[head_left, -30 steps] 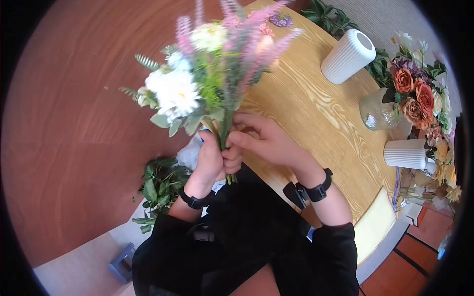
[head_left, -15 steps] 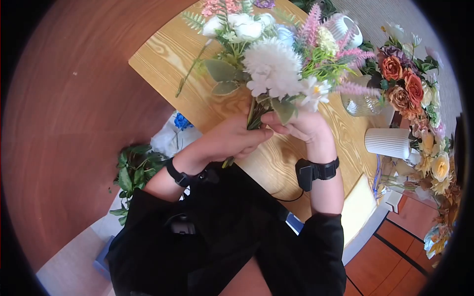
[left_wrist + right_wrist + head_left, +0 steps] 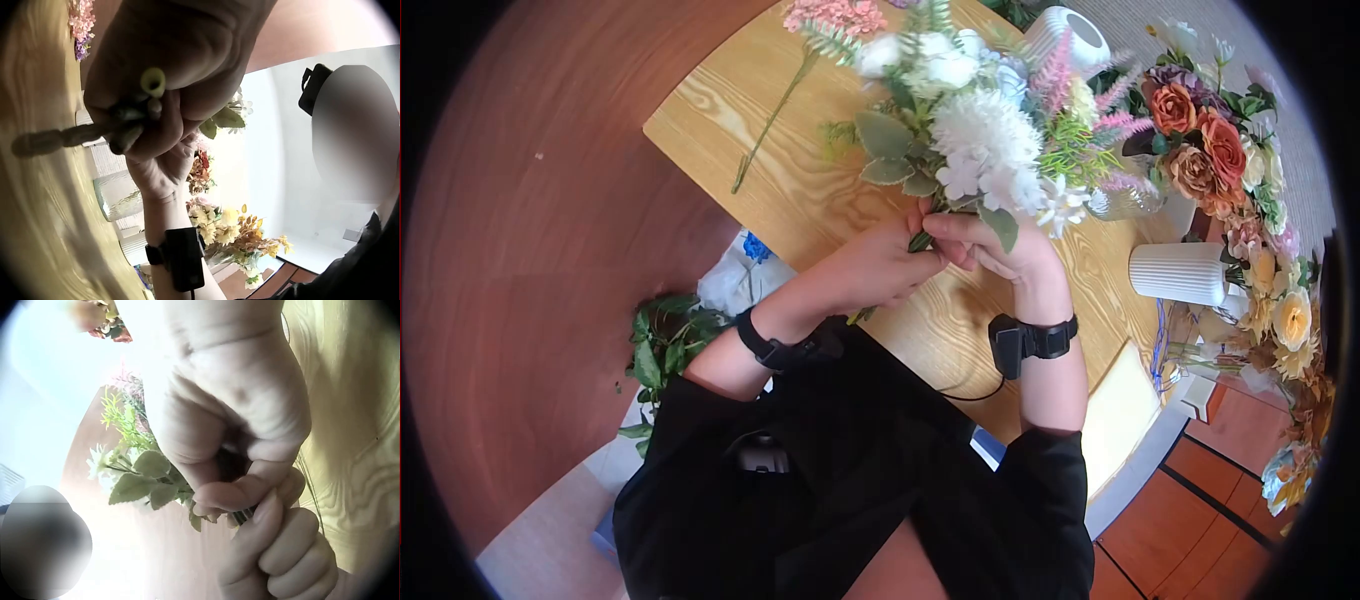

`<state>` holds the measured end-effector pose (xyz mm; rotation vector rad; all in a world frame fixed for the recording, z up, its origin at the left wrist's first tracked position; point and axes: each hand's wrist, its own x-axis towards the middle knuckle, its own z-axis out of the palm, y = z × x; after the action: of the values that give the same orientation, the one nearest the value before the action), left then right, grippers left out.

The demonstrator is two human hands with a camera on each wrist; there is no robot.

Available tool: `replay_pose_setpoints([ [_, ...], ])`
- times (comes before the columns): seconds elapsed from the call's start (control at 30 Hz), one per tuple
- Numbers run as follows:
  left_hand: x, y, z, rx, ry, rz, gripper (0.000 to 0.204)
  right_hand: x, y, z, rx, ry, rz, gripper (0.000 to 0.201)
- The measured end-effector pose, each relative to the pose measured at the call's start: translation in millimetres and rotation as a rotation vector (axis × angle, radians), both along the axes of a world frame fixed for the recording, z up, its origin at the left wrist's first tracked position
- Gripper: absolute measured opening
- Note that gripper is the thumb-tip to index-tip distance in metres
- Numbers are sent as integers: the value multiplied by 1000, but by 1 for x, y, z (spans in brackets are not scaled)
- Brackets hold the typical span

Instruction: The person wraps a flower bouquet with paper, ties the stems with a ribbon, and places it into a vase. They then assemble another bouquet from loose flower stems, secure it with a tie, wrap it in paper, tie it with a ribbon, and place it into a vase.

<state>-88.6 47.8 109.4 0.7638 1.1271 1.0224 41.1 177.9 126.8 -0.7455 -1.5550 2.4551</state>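
Observation:
A bouquet of artificial flowers (image 3: 985, 140), white, pale blue and pink with green leaves, is held over the table in the head view. My left hand (image 3: 880, 265) is wrapped round its stems (image 3: 920, 241); cut stem ends (image 3: 153, 82) stick out of the fist in the left wrist view. Just above it, my right hand (image 3: 1005, 250) grips the stems right under the blooms, its thumb and fingers closed. Both hands touch, as the right wrist view shows with the right hand (image 3: 231, 419) against the left hand (image 3: 287, 550). The stems between them are mostly hidden.
On the wooden table (image 3: 730, 110) lie a long green stem (image 3: 772, 125) and pink flowers (image 3: 837, 14). White ribbed vases (image 3: 1178, 273), a glass vase (image 3: 1122, 202) and orange and cream flowers (image 3: 1222, 145) stand at the right. Leafy greenery (image 3: 662, 340) is at lower left.
The bouquet has swung from left to right across the head view and now hangs over the table. My right hand has moved from beside the stems to gripping them under the blooms.

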Motion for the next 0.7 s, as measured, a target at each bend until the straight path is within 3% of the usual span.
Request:
replay_pose_setpoints([
  [0.07, 1, 3, 5, 77, 74, -30, 20, 11, 8, -10, 182, -43, 115, 27],
  [0.1, 1, 1, 11, 83, 189, -50, 19, 18, 9, -26, 49, 134, -26, 37],
  [0.13, 0, -1, 17, 92, 305, -70, 21, 26, 13, -36, 19, 194, -12, 40],
  [0.17, -4, -3, 13, 112, 318, -91, 21, 27, 11, -34, -10, 254, 2, 44],
  [0.23, -15, -11, -13, 2, 151, -248, 25, 28, 9, -28, 162, 324, -29, 43],
  [0.3, -23, -24, -35, 71, 194, -207, 27, 30, 12, -32, 340, 5, 118, 45],
  [0.33, -25, -28, -43, 126, 220, -145, 30, 33, 14, -29, 642, -507, 266, 43],
  [0.37, -24, -29, -50, 139, 233, -149, 30, 31, 6, -7, 655, -499, 254, 43],
  [0.43, -24, -32, -57, 425, 563, -157, 34, 23, -13, 52, 411, -218, 41, 41],
  [0.47, -19, -34, -55, 474, 426, -45, 37, 21, -10, 53, 421, -209, 39, 41],
  [0.5, -17, -34, -64, 482, 434, -41, 37, 18, -7, 53, 441, -182, 36, 39],
  [0.53, -18, -32, -81, 491, 525, -77, 38, 16, -4, 51, 459, -154, 34, 37],
  [0.6, -17, -30, -82, 494, 683, -99, 44, 12, 1, 44, 486, -100, 33, 32],
  [0.63, -18, -30, -80, 493, 687, -92, 44, 10, 3, 39, 498, -76, 35, 30],
  [0.7, -19, -24, -66, 496, 378, -26, 40, 9, 6, 31, 517, -33, 35, 26],
])
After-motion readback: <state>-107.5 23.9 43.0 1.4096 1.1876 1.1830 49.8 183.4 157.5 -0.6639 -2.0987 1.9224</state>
